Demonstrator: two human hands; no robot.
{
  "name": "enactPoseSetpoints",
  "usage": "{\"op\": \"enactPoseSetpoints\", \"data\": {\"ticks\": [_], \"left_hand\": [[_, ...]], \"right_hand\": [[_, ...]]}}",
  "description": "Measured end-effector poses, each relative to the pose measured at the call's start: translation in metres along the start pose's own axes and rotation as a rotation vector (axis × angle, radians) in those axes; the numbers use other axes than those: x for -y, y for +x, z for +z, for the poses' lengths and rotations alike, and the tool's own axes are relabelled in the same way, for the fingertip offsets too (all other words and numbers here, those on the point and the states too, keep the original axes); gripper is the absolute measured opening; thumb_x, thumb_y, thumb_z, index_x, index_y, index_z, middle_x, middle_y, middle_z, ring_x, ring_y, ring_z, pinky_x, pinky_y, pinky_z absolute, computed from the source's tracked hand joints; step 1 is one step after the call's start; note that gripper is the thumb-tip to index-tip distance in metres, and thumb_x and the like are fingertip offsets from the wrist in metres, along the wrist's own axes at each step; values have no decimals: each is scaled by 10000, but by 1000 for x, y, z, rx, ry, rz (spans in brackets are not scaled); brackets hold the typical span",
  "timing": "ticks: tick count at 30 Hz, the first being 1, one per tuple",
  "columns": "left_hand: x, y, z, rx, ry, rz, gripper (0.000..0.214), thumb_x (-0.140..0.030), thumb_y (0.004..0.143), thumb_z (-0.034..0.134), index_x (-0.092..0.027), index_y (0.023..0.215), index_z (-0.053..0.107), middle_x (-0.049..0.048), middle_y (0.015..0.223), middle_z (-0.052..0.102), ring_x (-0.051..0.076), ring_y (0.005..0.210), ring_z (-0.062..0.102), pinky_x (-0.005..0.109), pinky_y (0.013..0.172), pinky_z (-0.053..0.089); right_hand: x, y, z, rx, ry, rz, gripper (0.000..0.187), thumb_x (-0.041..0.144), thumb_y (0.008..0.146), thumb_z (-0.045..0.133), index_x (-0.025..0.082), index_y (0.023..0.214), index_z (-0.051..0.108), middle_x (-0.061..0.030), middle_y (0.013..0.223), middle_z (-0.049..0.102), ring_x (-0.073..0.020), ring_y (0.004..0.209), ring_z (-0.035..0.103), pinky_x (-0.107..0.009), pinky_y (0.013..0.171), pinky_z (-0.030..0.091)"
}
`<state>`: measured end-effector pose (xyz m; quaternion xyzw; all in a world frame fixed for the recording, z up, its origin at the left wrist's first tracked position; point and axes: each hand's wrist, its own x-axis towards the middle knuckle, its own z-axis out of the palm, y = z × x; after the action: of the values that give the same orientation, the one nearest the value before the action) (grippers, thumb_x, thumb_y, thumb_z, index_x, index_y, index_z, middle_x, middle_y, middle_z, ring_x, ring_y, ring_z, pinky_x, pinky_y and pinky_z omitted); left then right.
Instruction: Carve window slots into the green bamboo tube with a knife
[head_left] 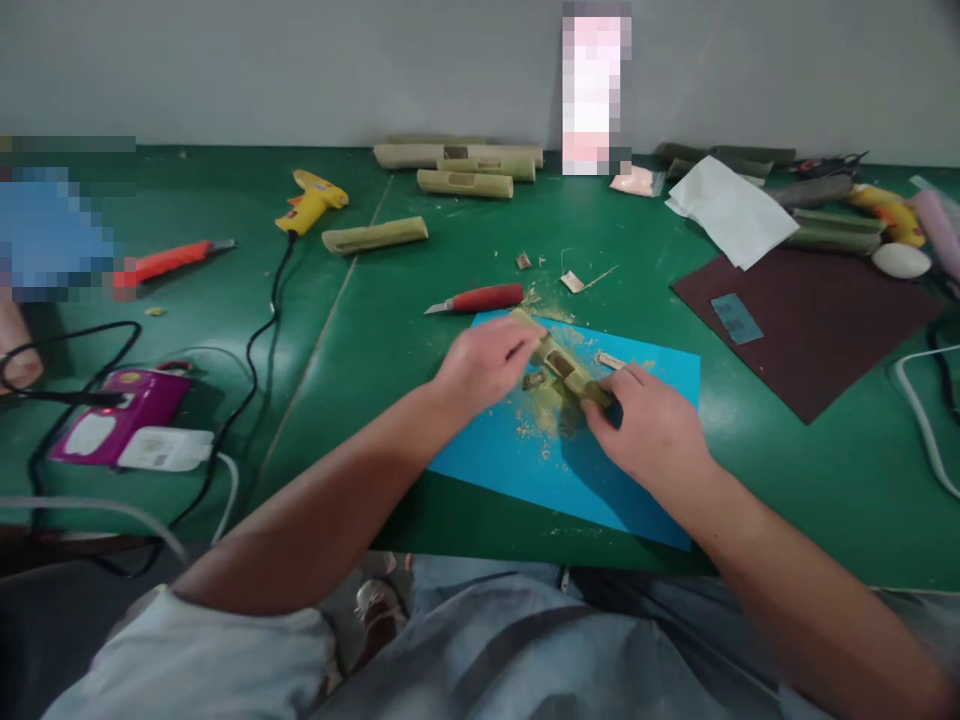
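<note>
Both my hands hold a short bamboo tube (576,378) with a rectangular opening cut in its side. My left hand (487,358) grips its upper left end, fingers closed. Around the lower right end, my right hand (651,425) is wrapped. The tube is slanted above a blue sheet (480,450), which is strewn with bamboo dust and shavings (544,425). A red-handled carving knife (487,298) lies just beyond my left hand, its blade pointing left. Small cut-out bamboo pieces (572,282) are scattered past the sheet.
Several bamboo tubes (465,184) lie at the back, another (375,236) nearer. A yellow glue gun (311,205), a red cutter (172,260) and a purple power strip (124,415) with cables sit left. Right are a dark board (810,330) and white papers (731,210). Another person's hand (19,345) shows far left.
</note>
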<state>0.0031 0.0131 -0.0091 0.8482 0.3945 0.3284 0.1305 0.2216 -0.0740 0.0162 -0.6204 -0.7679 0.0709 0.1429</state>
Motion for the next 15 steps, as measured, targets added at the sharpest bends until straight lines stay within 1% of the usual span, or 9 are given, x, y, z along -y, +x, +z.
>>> {"op": "enactPoseSetpoints", "data": {"ticks": [2, 3, 6, 7, 10, 11, 14, 15], "left_hand": [[1, 0, 0, -63, 16, -48, 226, -263, 957, 523, -169, 964, 728, 78, 980, 744, 186, 901, 702, 319, 846, 560], [2, 0, -1, -57, 15, -49, 228, -264, 956, 522, -166, 966, 727, 80, 977, 743, 187, 897, 701, 321, 842, 561], [2, -2, 0, 38, 0, 8, 238, -257, 962, 506, -176, 1027, 720, 75, 983, 743, 187, 905, 698, 320, 830, 562], [2, -2, 0, 40, 7, 12, 238, -255, 963, 505, -183, 1034, 720, 74, 988, 743, 187, 909, 698, 318, 831, 561], [2, -1, 0, -61, 46, -22, 233, -261, 958, 512, -178, 995, 726, 80, 985, 740, 189, 900, 697, 321, 840, 558], [1, -1, 0, -67, 43, -19, 236, -262, 958, 511, -170, 996, 725, 84, 981, 739, 192, 900, 697, 324, 840, 558], [-1, -1, -1, 38, -2, 40, 249, -259, 966, 497, -168, 1033, 719, 83, 973, 744, 193, 903, 698, 316, 823, 560], [-1, -1, -1, 52, -8, 41, 246, -258, 966, 497, -175, 1026, 721, 79, 975, 746, 190, 902, 699, 311, 822, 559]], "right_hand": [[0, 0, -1, 1, -6, 6, 176, 341, 903, 525, 198, 839, 605, -74, 920, 677, -202, 794, 628, -320, 614, 387], [0, 0, -1, 2, -12, 1, 172, 338, 900, 528, 196, 837, 602, -76, 919, 677, -204, 796, 628, -320, 614, 387], [1, -1, -1, 6, -42, -26, 172, 333, 898, 527, 188, 849, 604, -85, 911, 676, -212, 798, 628, -325, 617, 387], [1, -1, -1, 2, -53, -30, 179, 335, 903, 521, 186, 855, 607, -87, 911, 677, -214, 796, 627, -327, 618, 386], [1, -2, 0, -17, -81, -29, 199, 341, 916, 504, 182, 862, 612, -85, 909, 675, -214, 792, 626, -332, 618, 381], [1, -2, 0, -16, -86, -30, 197, 339, 916, 506, 181, 862, 613, -82, 907, 674, -214, 792, 627, -333, 618, 381], [1, -3, -1, 2, -93, -36, 187, 331, 909, 515, 180, 860, 615, -73, 890, 670, -216, 789, 631, -334, 614, 379], [1, -3, -1, 5, -93, -34, 191, 333, 912, 512, 180, 862, 615, -73, 893, 671, -216, 788, 632, -334, 613, 379]]}}
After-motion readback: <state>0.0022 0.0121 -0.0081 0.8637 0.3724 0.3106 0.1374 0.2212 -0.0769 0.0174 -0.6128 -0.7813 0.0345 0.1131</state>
